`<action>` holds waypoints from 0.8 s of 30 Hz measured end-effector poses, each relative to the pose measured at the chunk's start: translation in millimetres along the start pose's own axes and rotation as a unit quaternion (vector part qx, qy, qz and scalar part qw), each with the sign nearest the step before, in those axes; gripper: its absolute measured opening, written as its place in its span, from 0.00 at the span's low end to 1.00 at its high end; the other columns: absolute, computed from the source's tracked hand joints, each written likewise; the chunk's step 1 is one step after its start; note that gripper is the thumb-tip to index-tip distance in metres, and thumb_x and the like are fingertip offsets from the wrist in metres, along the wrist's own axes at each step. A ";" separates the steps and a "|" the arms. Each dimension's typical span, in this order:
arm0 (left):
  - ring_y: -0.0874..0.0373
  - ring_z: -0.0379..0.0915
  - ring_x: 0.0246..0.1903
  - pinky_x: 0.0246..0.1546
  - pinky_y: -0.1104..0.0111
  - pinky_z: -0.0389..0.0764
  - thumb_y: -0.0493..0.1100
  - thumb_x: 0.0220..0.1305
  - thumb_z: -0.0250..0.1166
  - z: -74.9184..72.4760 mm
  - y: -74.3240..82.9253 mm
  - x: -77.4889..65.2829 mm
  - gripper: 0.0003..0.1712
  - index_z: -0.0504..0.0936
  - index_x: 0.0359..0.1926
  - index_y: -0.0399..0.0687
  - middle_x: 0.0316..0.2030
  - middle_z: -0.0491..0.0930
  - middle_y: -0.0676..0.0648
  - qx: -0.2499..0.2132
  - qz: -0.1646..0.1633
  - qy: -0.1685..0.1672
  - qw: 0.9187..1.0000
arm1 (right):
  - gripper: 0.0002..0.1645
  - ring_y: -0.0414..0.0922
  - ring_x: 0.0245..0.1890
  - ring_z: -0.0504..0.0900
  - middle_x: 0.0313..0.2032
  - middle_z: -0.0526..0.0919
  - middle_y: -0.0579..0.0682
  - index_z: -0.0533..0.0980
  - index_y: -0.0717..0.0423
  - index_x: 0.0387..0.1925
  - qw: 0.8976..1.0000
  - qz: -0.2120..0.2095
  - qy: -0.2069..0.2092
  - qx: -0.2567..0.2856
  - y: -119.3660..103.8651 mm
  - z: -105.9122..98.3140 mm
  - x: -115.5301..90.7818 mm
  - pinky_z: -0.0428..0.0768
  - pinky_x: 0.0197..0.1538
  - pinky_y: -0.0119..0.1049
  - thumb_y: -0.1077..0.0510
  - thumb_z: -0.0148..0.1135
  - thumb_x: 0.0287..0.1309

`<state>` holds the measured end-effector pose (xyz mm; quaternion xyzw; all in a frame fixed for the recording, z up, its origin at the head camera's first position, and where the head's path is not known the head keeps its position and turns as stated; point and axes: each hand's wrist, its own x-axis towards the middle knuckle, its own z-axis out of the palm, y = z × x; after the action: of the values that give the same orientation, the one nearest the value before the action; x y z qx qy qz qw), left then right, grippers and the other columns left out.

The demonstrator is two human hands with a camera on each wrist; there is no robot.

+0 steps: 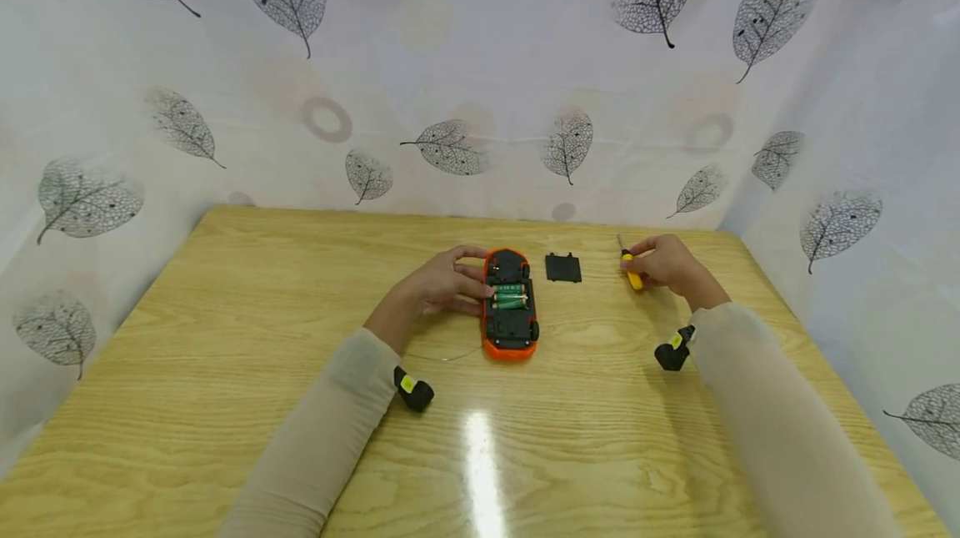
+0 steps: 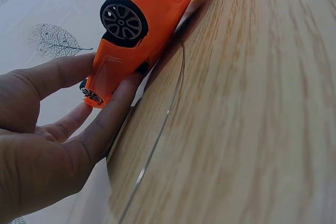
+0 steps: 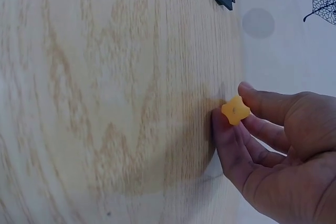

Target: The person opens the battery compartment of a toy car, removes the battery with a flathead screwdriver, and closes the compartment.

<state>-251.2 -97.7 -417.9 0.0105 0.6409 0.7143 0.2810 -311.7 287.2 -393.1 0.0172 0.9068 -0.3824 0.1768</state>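
An orange toy car [image 1: 510, 346] lies upside down on the table in the head view, its black underside up. Several green batteries [image 1: 510, 297] sit in its uncovered battery compartment. My left hand [image 1: 450, 284] holds the car by its left side; in the left wrist view its fingers [image 2: 113, 111] lie along the orange body near a wheel [image 2: 122, 20]. Over to the right, my right hand [image 1: 667, 264] pinches a screwdriver [image 1: 633, 279] with a yellow handle, its metal shaft pointing away from me. The right wrist view shows the handle's end [image 3: 235, 110] between thumb and fingers.
A black battery cover [image 1: 563, 268] lies on the wooden table [image 1: 262, 338] between the car and the screwdriver. A thin light line [image 1: 446, 358] runs along the tabletop left of the car. Leaf-patterned sheeting [image 1: 465, 71] stands behind and at both sides.
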 end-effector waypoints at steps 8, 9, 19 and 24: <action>0.44 0.83 0.47 0.45 0.52 0.88 0.24 0.63 0.68 -0.2 0.0 0.5 0.43 0.63 0.73 0.53 0.59 0.73 0.36 -0.004 -0.002 -0.001 1.000 | 0.30 0.43 0.33 0.81 0.53 0.74 0.66 0.70 0.71 0.65 0.999 0.013 0.028 -0.037 5.0 -3.6 4.2 0.86 0.36 0.32 0.55 0.64 0.71; 0.44 0.83 0.47 0.45 0.52 0.88 0.24 0.63 0.68 -0.2 -0.1 0.6 0.43 0.63 0.73 0.53 0.59 0.74 0.36 -0.005 -0.003 -0.001 1.000 | 0.30 0.43 0.33 0.81 0.53 0.73 0.67 0.70 0.71 0.64 0.999 0.015 0.030 -0.039 6.0 -4.4 4.3 0.86 0.36 0.33 0.55 0.64 0.71; 0.44 0.83 0.46 0.44 0.52 0.88 0.24 0.62 0.69 -1.0 -0.9 2.7 0.43 0.63 0.73 0.53 0.58 0.75 0.36 -0.007 -0.003 0.000 1.000 | 0.29 0.45 0.33 0.81 0.54 0.72 0.67 0.71 0.69 0.64 0.997 0.034 0.048 -0.048 11.9 -9.9 3.9 0.87 0.36 0.35 0.54 0.63 0.70; 0.45 0.83 0.46 0.44 0.52 0.88 0.24 0.62 0.69 -0.4 -0.6 2.0 0.43 0.63 0.73 0.53 0.59 0.74 0.36 -0.005 -0.006 0.000 1.000 | 0.30 0.44 0.32 0.81 0.54 0.72 0.67 0.70 0.69 0.64 0.996 0.042 0.052 -0.055 16.4 -11.3 5.8 0.87 0.36 0.35 0.53 0.63 0.71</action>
<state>-252.8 -97.2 -419.2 0.0052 0.6376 0.7157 0.2849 -317.9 306.1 -399.1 0.0651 0.9328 -0.3231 0.1461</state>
